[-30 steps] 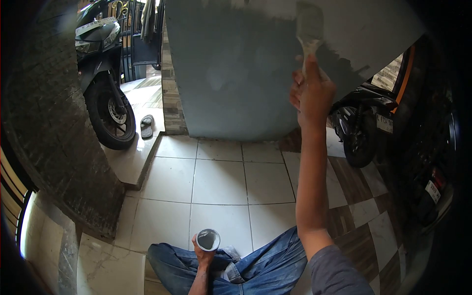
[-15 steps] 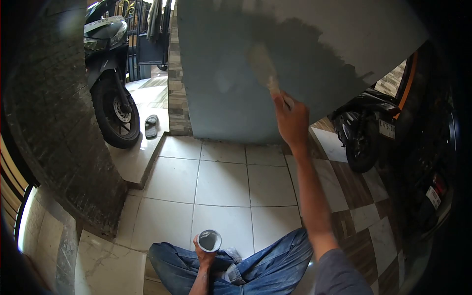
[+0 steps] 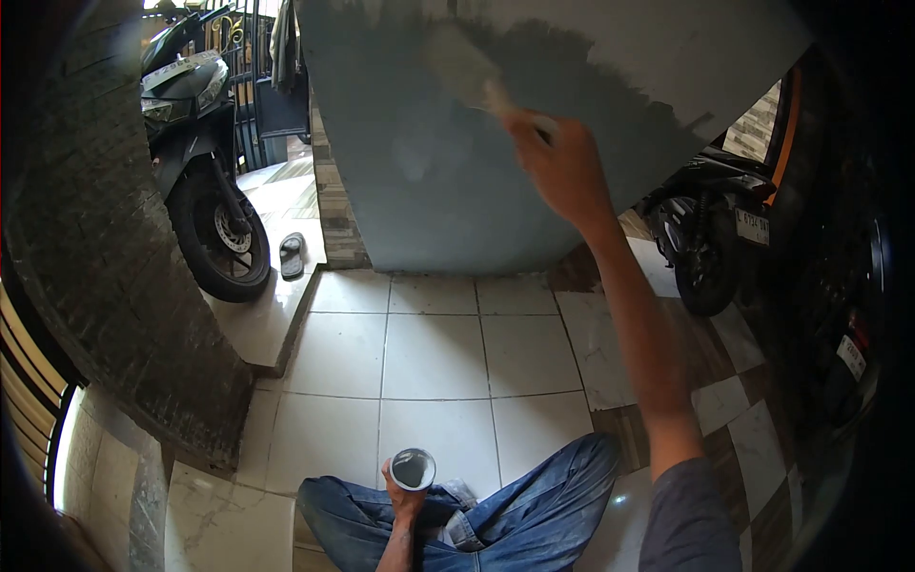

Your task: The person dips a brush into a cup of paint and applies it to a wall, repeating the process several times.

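My right hand (image 3: 562, 167) is raised and closed around the handle of a broad paintbrush (image 3: 459, 65), blurred by motion. Its bristle end overlaps the dark grey painted area of the wall (image 3: 419, 200) in front of me. A ragged edge separates that darker paint from a lighter grey part at the upper right. Low down, over my crossed legs in blue jeans (image 3: 543, 510), my left hand (image 3: 404, 500) grips a small cup (image 3: 414, 469) upright. Grey paint shows inside the cup, with smears along its inner wall.
White floor tiles (image 3: 434, 353) lie between my legs and the wall. A motorbike (image 3: 210, 181) stands at the left beside a sandal (image 3: 292, 255), behind a dark stone wall (image 3: 114, 257). Another motorbike (image 3: 705, 229) is parked at the right on checkered tiles.
My right hand has swept the paintbrush up and to the left across the wall. The view has shifted slightly; my left hand still holds the cup over my legs.
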A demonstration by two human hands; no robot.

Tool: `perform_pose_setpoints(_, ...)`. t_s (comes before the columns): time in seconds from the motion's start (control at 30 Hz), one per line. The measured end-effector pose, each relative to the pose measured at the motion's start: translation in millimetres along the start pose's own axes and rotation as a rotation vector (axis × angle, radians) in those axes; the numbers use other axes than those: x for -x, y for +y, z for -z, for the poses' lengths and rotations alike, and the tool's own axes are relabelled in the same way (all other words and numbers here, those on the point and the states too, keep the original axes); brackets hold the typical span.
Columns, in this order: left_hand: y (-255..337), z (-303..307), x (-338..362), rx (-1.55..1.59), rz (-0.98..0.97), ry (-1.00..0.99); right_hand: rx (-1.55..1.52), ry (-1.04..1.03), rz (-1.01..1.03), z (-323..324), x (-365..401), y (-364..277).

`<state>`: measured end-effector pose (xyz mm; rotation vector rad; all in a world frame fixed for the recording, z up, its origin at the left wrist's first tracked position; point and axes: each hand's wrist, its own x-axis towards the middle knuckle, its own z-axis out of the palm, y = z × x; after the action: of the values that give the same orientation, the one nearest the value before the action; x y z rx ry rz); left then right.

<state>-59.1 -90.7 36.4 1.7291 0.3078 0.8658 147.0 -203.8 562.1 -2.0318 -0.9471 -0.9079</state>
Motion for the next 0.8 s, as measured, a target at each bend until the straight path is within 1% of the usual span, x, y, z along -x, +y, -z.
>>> perform_pose_setpoints(0.03,2.2,1.2,-1.1,-0.035,-0.013,-0.029,-0.172,0.049,-0.051,1.8,9.5,4.5)
perform_pose_setpoints(0.07,4.1,0.2,-1.6,-0.069,-0.025,-0.054,-0.169,0.046,-0.048,1.8,16.7,2.0)
perform_pose_setpoints(0.13,6.6,-0.7,-2.3,-0.111,-0.048,-0.053,-0.520,0.209,-0.408,-0.3,27.8,-2.5)
perform_pose_setpoints(0.17,7.1,-0.3,-1.8,-0.157,-0.072,-0.055,-0.519,0.210,-0.412,-6.1,27.8,4.4)
perform_pose_setpoints(0.23,4.8,0.8,-0.3,-0.141,-0.060,-0.066,-0.633,0.221,-0.496,-22.4,26.1,19.3)
perform_pose_setpoints(0.27,4.0,2.3,0.1,-0.124,-0.049,-0.075,-0.636,0.222,-0.499,-25.7,26.6,20.6)
perform_pose_setpoints(0.3,3.1,1.9,0.1,-0.129,-0.050,-0.074,-0.713,0.206,-0.563,-29.3,26.9,19.7)
perform_pose_setpoints(0.33,5.4,0.1,-0.1,-0.052,-0.002,-0.021,-0.789,0.188,-0.626,-31.3,27.1,15.4)
perform_pose_setpoints(0.37,7.0,-0.2,1.0,0.026,0.047,0.032,-0.791,0.186,-0.629,-29.8,30.6,10.0)
perform_pose_setpoints(0.4,6.7,1.1,2.4,0.024,0.049,0.032,-0.785,0.203,-0.600,-25.1,36.0,2.8)
perform_pose_setpoints(0.47,5.7,1.1,0.8,-0.053,-0.022,0.007,-0.776,0.220,-0.564,-21.1,35.0,-8.0)
perform_pose_setpoints(0.53,6.2,2.2,-1.9,-0.093,-0.053,-0.029,-0.850,0.224,-0.501,-23.9,29.9,-11.9)
perform_pose_setpoints(0.6,6.4,3.8,2.0,-0.133,-0.081,-0.079,-0.837,0.231,-0.529,-42.7,23.8,7.2)
perform_pose_setpoints(0.67,4.0,2.1,-1.1,-0.157,-0.093,-0.051,-0.832,0.236,-0.539,-44.7,23.3,5.8)
perform_pose_setpoints(0.7,3.1,2.0,-0.3,-0.156,-0.091,-0.043,-0.847,0.216,-0.588,-42.9,28.7,3.3)
perform_pose_setpoints(0.73,7.8,2.9,0.6,-0.098,-0.037,-0.024,-0.860,0.193,-0.640,-40.9,32.7,-2.7)
perform_pose_setpoints(0.77,10.5,2.6,-0.6,-0.041,0.013,-0.005,-0.862,0.186,-0.636,-40.6,32.7,-9.0)
perform_pose_setpoints(0.8,10.8,1.8,-1.7,-0.041,0.016,0.001,-0.850,0.232,-0.560,-41.7,32.3,-15.8)
